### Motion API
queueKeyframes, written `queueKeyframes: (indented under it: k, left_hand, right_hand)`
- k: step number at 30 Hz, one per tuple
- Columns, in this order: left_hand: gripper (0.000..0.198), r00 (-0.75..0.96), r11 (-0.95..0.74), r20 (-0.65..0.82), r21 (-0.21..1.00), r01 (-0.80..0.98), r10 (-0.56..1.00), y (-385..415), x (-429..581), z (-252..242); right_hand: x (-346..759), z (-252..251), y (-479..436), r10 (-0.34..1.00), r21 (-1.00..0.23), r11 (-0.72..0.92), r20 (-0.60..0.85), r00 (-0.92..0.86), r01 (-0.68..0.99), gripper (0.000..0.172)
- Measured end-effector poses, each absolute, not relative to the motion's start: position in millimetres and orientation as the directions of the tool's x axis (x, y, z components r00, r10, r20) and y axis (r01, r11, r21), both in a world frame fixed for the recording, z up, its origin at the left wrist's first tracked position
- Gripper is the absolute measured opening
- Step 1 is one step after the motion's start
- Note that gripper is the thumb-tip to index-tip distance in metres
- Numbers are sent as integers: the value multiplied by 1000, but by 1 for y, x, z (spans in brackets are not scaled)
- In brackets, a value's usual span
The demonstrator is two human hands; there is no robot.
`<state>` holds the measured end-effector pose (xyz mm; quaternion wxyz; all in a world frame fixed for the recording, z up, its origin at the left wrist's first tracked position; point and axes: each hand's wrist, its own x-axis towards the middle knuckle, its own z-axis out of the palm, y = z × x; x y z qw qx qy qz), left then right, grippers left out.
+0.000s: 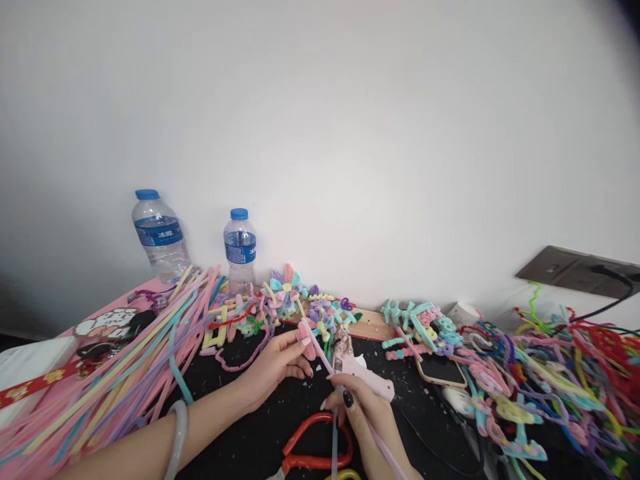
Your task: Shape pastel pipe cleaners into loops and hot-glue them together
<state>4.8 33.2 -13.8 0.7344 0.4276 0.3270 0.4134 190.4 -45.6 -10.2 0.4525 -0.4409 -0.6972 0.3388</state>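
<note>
The right hand [367,420] is covering part of the pink glue gun [366,377] and overlapping the red-handled scissors [307,461], whose blade the bottom edge is cutting off. Fuzzy craft pieces [425,327] are obscuring the upper edge of the phone [441,371]. The right edge is cropping the stem pile [580,393].

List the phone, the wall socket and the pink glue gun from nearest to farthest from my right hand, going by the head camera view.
1. Pink glue gun: right by your right hand, just beyond its fingers.
2. Phone: farther out, to the hand's right.
3. Wall socket: farthest, far right and higher up.
</note>
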Motion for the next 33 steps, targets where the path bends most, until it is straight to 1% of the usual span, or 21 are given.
queueKeyframes:
  k: [3, 11, 13, 16, 18, 24, 28, 33]
  left_hand:
    - [25, 440, 289, -127, 902, -322, 889, 31, 5, -12]
    - [28, 445, 281, -127, 912, -299, 886, 31, 4, -11]
    - [27, 437, 278, -123, 909, -311, 891, 32, 4, -13]
    - [26, 433, 282, -114, 894, -347, 894, 33, 4, -15]
    - [26, 431, 280, -105, 888, -365, 896, 34, 3, -16]
    - [26, 439, 279, -99, 888, -367, 893, 35, 2, -19]
    - [27, 446, 289, -104, 882, -371, 889, 36, 1, -19]
    - [28, 452, 292, -103, 882, -371, 886, 35, 1, -16]
  right_hand:
    - [193, -15, -43, 921, -861, 390, 360, -149, 327, 38]
    - [195, -11, -39, 845, -742, 508, 528, -86, 438, 41]
    - [196, -7, -41, 833, -717, 523, 544, -100, 461, 37]
    - [198, -2, -44, 811, -662, 561, 559, -172, 497, 27]
    - [198, 0, -45, 808, -651, 566, 560, -182, 506, 23]
    - [196, 0, -44, 818, -653, 544, 554, -158, 527, 18]
    - [197, -5, -46, 833, -668, 472, 551, -45, 575, 16]
    - [199, -12, -46, 846, -678, 420, 533, 12, 603, 18]
